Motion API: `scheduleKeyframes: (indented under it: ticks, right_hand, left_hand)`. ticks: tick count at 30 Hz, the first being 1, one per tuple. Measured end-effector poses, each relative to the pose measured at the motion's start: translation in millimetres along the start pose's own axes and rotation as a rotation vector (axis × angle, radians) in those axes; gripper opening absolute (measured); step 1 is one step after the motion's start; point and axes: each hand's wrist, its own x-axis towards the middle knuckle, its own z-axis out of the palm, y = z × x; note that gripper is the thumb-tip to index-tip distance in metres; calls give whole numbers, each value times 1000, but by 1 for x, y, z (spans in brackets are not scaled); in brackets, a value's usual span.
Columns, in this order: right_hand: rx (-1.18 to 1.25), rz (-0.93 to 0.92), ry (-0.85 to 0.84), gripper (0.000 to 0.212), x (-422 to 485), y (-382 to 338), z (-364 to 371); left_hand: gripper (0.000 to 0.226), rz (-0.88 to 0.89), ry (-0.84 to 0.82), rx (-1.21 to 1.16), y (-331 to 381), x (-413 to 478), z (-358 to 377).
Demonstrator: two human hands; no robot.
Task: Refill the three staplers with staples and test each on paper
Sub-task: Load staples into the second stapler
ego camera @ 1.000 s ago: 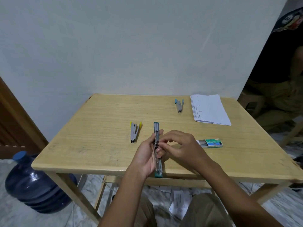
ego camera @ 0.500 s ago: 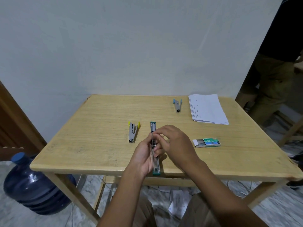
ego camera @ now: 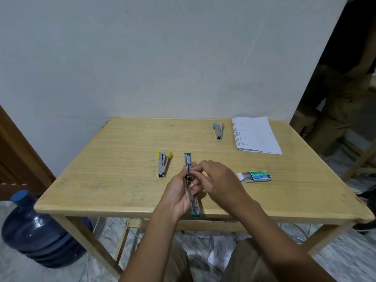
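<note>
A green-tipped stapler (ego camera: 188,159), swung fully open into a long strip, is gripped round its middle by my left hand (ego camera: 179,192) above the table's front edge. My right hand (ego camera: 218,180) has its fingertips pinched at the stapler's open channel; what they hold is too small to tell. A yellow-tipped stapler (ego camera: 163,164) lies to the left, a blue-tipped stapler (ego camera: 218,130) at the back. An open green staple box (ego camera: 255,176) sits right of my hands. White paper (ego camera: 255,135) lies at the back right.
The wooden table (ego camera: 122,155) stands against a pale wall. A blue water jug (ego camera: 38,231) is on the floor at the left. A person (ego camera: 345,88) stands by the table's right side. Paper scraps lie on the floor under the table.
My hands and the open stapler have hardly shifted. At the right, the person who sat is now standing, and my view has moved slightly.
</note>
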Motion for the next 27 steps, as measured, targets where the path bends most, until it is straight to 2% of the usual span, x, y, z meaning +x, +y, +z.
scheduleKeyframes:
  ticks: [5,12,17,22,27]
  right_hand:
    - [-62,75,34,14,2,-1,5]
    - [-59,154,-111,18,13,-1,-1]
    - [-104,153,-156,15,22,5,-2]
    - [53,153,-43,10,17,11,4]
    - [106,147,4,8,16,15,11]
  left_hand:
    - [38,12,-11,16,-1,2,0]
    - [38,44,-17,31,-1,4,-1]
    - [39,30,-32,12,-1,5,-1]
    - [43,-13,-58,17,-1,4,-2]
    - [40,0,-41,27,-1,2,0]
